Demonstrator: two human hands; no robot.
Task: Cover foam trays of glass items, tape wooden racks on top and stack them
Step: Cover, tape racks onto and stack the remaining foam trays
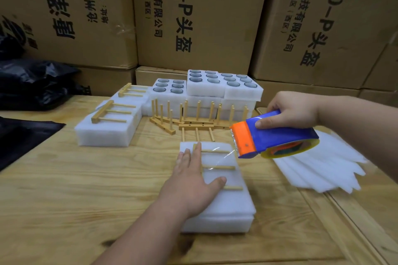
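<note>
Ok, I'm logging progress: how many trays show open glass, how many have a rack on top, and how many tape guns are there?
Open trays: 3
Trays with rack: 3
Tape guns: 1
Total: 7

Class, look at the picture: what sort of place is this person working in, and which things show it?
Probably a warehouse packing area. Printed cardboard cartons are stacked behind a plywood table, foam trays of glass items wait there, and the right hand grips a tape dispenser.
</note>
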